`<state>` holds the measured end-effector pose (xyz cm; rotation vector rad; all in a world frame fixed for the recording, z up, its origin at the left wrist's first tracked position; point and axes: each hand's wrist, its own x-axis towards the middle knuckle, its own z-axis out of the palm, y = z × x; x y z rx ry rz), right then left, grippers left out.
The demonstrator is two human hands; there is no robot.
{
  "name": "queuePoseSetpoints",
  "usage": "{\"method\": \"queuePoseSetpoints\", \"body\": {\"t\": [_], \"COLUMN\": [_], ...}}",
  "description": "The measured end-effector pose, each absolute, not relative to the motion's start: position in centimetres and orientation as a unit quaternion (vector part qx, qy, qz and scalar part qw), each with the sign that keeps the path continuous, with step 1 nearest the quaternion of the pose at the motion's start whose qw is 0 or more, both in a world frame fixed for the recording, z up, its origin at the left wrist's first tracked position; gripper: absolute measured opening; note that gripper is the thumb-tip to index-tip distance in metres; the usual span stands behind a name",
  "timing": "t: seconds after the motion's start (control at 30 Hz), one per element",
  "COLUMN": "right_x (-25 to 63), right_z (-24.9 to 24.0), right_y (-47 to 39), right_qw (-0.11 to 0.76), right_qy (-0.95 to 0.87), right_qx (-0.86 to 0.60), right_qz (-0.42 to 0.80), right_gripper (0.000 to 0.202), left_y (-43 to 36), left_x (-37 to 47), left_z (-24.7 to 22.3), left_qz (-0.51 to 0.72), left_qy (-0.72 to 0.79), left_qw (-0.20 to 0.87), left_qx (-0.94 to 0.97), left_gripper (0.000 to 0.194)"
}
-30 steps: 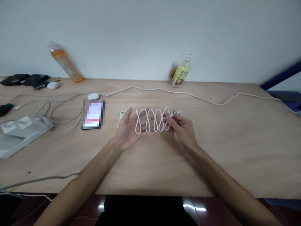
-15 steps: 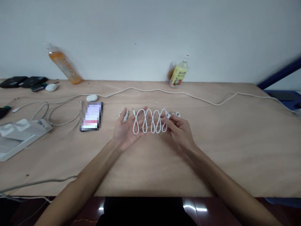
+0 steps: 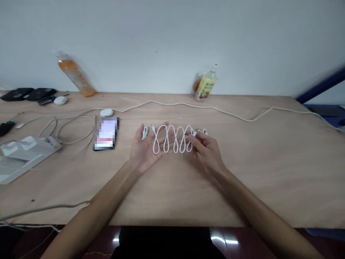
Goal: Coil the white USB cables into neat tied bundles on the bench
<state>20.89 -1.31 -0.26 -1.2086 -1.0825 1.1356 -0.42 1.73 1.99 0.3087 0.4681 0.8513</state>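
Observation:
A white charging cable (image 3: 166, 140), folded into several loops, stretches between my hands above the table. My left hand (image 3: 142, 149) is palm up with its fingers spread under the loops, and the cable lies across it. One plug of the cable points up near the left palm. At the other end, my right hand (image 3: 208, 151) pinches the cable's white connector (image 3: 194, 133) between thumb and fingers. Behind the left thumb is a second bundle of white cable (image 3: 145, 132). More coiled white cable (image 3: 205, 131) shows just behind the right hand, partly hidden.
A phone (image 3: 106, 133) and a white earbud case (image 3: 106, 113) lie to the left. A white power strip (image 3: 29, 158) is farther left. Along the wall stand an orange drink bottle (image 3: 77, 77) and a yellow-labelled bottle (image 3: 206, 85). A long white cord (image 3: 180, 103) crosses the back.
The whole view has shifted very slightly. Both hands and the looped cable keep nearly the same pose.

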Motion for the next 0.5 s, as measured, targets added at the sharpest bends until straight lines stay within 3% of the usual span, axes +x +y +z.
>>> {"method": "queuePoseSetpoints", "body": {"t": [0.5], "right_x": [20.83], "right_z": [-0.49], "right_y": [-1.38], "right_qw": [0.544], "right_qy": [-0.46], "right_qx": [-0.516], "right_qz": [0.476], "right_gripper": [0.048], "left_y": [1.71], "left_x": [-0.36], "left_z": [2.06], "left_qz": [0.4], "left_qy": [0.229], "left_qw": [0.878], "left_qx": [0.133], "left_gripper": [0.077]}}
